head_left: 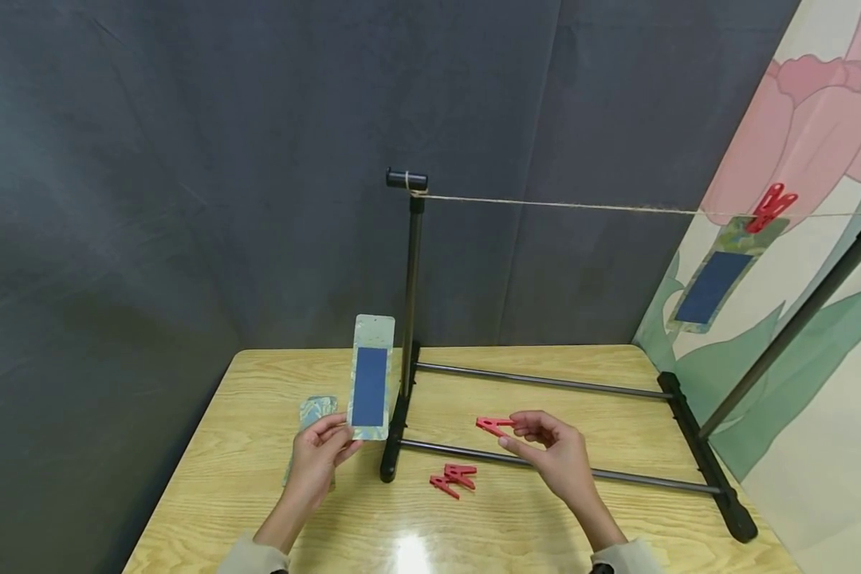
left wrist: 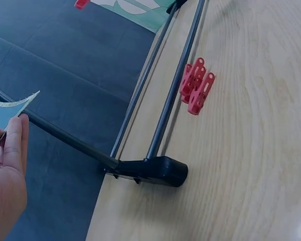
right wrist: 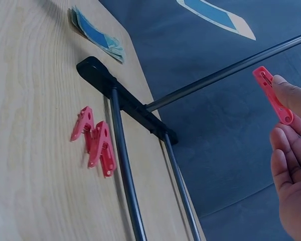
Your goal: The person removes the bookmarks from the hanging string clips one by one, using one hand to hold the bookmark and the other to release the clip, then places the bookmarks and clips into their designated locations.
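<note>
My left hand (head_left: 319, 456) pinches the lower left edge of a bookmark-like card (head_left: 371, 383), pale green with a dark blue panel and a small hole at its top. The card stands upright in front of the rack's left post. On the right, my right hand (head_left: 556, 454) holds a red clothespin (head_left: 495, 426) between thumb and fingers, above the rack's front bar. Two more red clothespins (head_left: 454, 478) lie on the table between the hands. A similar card (head_left: 717, 283) hangs from the string (head_left: 545, 202), clipped by a red clothespin (head_left: 771, 207).
A black rack (head_left: 410, 303) with two posts and low crossbars stands on the wooden table (head_left: 222, 494). Behind the left hand lies a small stack of cards (right wrist: 95, 32). A dark curtain (head_left: 258, 159) backs the table, and a patterned wall (head_left: 825, 335) borders the right side.
</note>
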`<state>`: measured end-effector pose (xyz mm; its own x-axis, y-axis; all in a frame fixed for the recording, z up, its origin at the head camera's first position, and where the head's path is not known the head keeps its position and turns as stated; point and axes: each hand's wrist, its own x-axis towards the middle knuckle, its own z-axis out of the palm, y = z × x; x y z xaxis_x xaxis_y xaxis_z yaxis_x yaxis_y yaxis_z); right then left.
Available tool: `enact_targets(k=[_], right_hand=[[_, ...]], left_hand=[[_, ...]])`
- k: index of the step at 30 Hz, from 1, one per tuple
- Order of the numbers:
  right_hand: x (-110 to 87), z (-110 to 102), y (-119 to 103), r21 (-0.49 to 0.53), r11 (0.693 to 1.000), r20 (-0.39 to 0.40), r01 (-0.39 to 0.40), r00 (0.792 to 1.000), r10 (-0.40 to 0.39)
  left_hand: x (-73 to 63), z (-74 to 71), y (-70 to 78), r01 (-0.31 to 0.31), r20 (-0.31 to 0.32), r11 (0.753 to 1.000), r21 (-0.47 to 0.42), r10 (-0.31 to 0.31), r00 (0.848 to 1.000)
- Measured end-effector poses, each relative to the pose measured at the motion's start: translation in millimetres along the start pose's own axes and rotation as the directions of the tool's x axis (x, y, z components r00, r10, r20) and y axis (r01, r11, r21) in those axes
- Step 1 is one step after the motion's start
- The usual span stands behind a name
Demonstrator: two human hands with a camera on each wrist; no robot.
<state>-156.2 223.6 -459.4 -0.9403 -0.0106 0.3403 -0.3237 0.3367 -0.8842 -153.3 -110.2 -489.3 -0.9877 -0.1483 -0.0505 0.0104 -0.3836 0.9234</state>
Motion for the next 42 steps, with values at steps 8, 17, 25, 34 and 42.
enact_targets(k=[8,17,25,34,42], right_hand=[[-7.2,4.7,-21.2,-0.006,0.999,0.011,-0.043,0.999,0.043],[-12.2,11.5,-15.8,-0.004,0.994,0.000,-0.105,0.994,0.105],[-14.7,20.4,20.4,0.013,0.986,0.010,-0.169,0.986,0.169],[-20.1,28.3,4.9,0.015,0.987,0.038,-0.158,0.987,0.157],[-25.0,35.9,29.4,0.036,0.977,0.046,-0.209,0.977,0.207]], left_hand=[[-3.7,-7.9,-5.4,0.008,-0.029,1.000,0.006,-0.008,1.000],[-7.4,-19.8,-13.0,-0.007,-0.059,1.000,0.013,0.008,0.998],[-9.3,-30.2,-18.8,-0.012,-0.071,0.999,0.033,0.015,0.997],[-10.4,-41.6,-26.4,0.070,-0.109,0.995,0.074,-0.061,0.992],[-12.4,-49.6,-33.4,0.073,-0.140,0.995,0.064,-0.063,0.988]])
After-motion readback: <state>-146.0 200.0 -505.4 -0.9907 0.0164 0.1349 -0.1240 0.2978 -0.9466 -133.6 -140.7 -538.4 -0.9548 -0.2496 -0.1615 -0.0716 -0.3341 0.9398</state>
